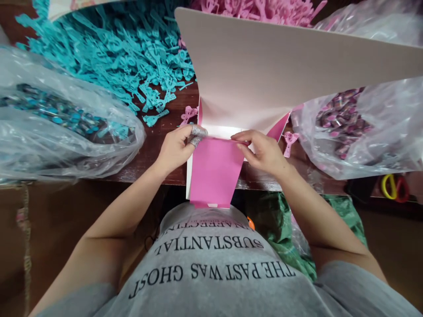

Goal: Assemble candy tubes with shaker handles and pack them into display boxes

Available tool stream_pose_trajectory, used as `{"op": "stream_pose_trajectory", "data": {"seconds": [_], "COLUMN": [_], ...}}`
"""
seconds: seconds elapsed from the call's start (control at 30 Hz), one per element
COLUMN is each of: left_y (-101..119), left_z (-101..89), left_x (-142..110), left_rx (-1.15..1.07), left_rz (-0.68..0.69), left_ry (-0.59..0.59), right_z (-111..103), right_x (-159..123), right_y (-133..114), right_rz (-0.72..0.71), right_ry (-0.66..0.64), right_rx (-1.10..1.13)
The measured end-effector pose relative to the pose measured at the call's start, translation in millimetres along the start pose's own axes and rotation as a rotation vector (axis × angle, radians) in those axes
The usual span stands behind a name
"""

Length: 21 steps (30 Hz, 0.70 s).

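Observation:
A cardboard box (216, 174), pink on this face and white on the inside, stands at the table's front edge close to my body. Its tall white flap (264, 66) rises behind my hands and leans to the right. My left hand (180, 145), with grey tape around the thumb and a finger, pinches the box's upper left corner. At the upper right corner, my right hand (262, 149) grips the pink edge between thumb and fingers. Some fingertips are hidden behind the cardboard.
Turquoise plastic clips (112, 48) are heaped at the back left, pink clips (261, 11) behind the flap. Clear plastic bags with small shiny parts lie left (66, 119) and right (350, 123). Yellow-handled scissors (389, 187) hang low on the right.

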<state>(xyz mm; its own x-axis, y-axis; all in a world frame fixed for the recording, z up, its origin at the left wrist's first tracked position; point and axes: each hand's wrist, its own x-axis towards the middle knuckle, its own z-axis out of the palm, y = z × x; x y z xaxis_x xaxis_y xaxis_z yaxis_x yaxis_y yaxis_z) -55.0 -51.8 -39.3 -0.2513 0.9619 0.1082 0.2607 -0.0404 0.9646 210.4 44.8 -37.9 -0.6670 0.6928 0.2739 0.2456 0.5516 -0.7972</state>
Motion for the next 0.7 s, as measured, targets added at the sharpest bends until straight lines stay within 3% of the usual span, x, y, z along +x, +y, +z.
{"op": "stream_pose_trajectory", "data": {"seconds": [0.07,0.13,0.2,0.3,0.37,0.47,0.57,0.7], "left_y": [19,36,47,48,44,40,43,50], "left_z": [7.1,18.9,34.0,54.0,60.9,63.0,62.4,60.6], "left_x": [-23,-48,-66,-71,-64,-55,-52,-51], "left_rx": [0.040,0.056,0.020,-0.197,-0.375,-0.531,-0.573,-0.579], "left_rz": [0.057,0.104,0.064,-0.193,-0.371,-0.523,-0.585,-0.601], "left_ry": [0.188,0.245,0.095,-0.147,-0.170,-0.141,-0.123,-0.100], "right_z": [-7,-14,-21,-30,-35,-41,-44,-42], "right_x": [9,21,33,43,44,43,45,47], "right_y": [-6,-11,-16,-30,-42,-59,-70,-73], "right_rz": [0.102,0.196,0.255,0.253,0.241,0.227,0.205,0.194], "right_ry": [0.037,0.029,-0.075,-0.289,-0.368,-0.380,-0.376,-0.468], "right_rx": [0.055,0.140,0.222,0.246,0.191,0.138,0.162,0.156]}}
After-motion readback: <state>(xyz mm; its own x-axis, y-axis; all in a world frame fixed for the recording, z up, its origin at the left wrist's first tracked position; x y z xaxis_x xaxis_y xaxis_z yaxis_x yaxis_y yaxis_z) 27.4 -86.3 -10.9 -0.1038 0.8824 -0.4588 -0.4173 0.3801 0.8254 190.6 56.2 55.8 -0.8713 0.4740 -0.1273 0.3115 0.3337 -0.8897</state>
